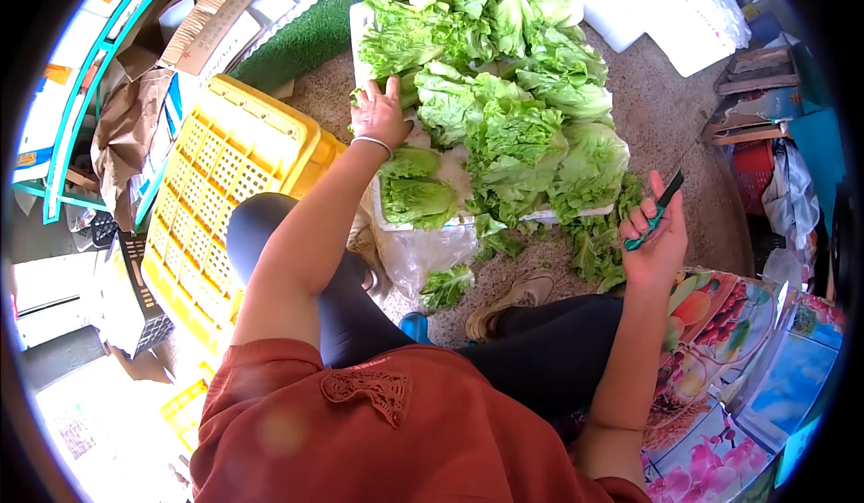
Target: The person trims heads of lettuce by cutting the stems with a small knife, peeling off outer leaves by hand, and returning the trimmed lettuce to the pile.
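Heads of green lettuce (513, 134) lie in rows on a white foam tray (450, 223). At the tray's left edge, my left hand (380, 118) reaches over the lettuce with fingers apart, touching or just above the leaves. My right hand (655, 238) is to the right of the tray, palm up, its fingers wrapped round the green handle of a small knife (664, 204) whose dark blade points up and right. Loose leaves (598, 244) hang and lie by the tray's lower right corner, and another leaf piece (446, 285) is on the floor below it.
A yellow crate (225, 170) stands left of my legs. Clear plastic (414, 255) lies below the tray. White foam boxes (666, 8) are at the back right. A fruit-patterned cover (711, 350) is at the right, and cardboard (211, 17) at the upper left.
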`<state>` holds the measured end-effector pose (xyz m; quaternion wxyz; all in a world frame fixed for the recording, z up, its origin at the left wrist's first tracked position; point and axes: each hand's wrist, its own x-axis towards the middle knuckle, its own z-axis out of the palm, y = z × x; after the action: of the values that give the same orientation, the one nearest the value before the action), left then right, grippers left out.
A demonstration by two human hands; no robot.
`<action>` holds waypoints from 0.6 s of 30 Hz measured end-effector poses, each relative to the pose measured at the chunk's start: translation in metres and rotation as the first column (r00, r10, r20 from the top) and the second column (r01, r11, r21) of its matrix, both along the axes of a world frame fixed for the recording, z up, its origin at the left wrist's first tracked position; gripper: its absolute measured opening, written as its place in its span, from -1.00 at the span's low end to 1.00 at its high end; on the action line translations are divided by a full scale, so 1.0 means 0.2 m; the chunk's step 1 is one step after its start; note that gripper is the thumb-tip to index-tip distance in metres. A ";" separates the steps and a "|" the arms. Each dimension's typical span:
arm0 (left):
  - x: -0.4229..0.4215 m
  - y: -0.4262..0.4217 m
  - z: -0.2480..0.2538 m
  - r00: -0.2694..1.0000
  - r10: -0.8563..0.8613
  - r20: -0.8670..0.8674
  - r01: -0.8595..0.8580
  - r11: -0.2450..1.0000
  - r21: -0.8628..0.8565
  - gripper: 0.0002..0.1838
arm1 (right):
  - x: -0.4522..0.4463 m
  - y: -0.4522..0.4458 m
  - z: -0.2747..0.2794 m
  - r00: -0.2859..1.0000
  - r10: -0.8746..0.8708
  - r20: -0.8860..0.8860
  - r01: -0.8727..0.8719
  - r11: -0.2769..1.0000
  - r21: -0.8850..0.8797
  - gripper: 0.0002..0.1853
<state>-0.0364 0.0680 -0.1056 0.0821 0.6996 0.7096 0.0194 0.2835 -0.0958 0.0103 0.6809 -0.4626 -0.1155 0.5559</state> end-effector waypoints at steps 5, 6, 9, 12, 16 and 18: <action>-0.01 0.08 -0.01 0.997 0.076 0.002 -0.076 0.995 0.058 -0.41 | 0.00 -0.01 0.00 0.999 -0.036 0.023 0.037 0.998 -0.042 -0.56; -0.01 0.08 0.00 0.997 0.067 0.026 -0.069 0.994 0.081 -0.46 | 0.01 -0.01 0.00 0.999 -0.035 0.026 0.036 0.999 -0.038 -0.56; 0.00 0.03 0.05 0.988 0.114 0.103 -0.127 0.983 0.133 -0.50 | 0.02 -0.03 0.00 1.000 -0.024 0.013 0.024 0.999 -0.025 -0.55; -0.05 0.00 0.10 0.956 0.178 0.232 -0.211 0.969 0.126 -0.49 | 0.01 -0.04 0.02 0.999 -0.028 0.028 0.029 0.999 -0.036 -0.56; -0.15 -0.03 0.14 0.898 0.016 0.440 -0.142 0.957 0.254 -0.49 | -0.01 -0.04 0.03 1.000 -0.011 0.010 0.012 1.000 -0.016 -0.57; -0.16 -0.03 0.13 0.709 -0.082 0.701 -0.257 0.895 0.365 -0.53 | -0.05 -0.02 0.04 0.996 0.074 0.048 -0.071 0.995 -0.069 -0.59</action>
<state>-0.0693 0.0611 -0.0804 0.1847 0.6037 0.6350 0.4451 0.2736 -0.1004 0.0179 0.6413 -0.4945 -0.1305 0.5721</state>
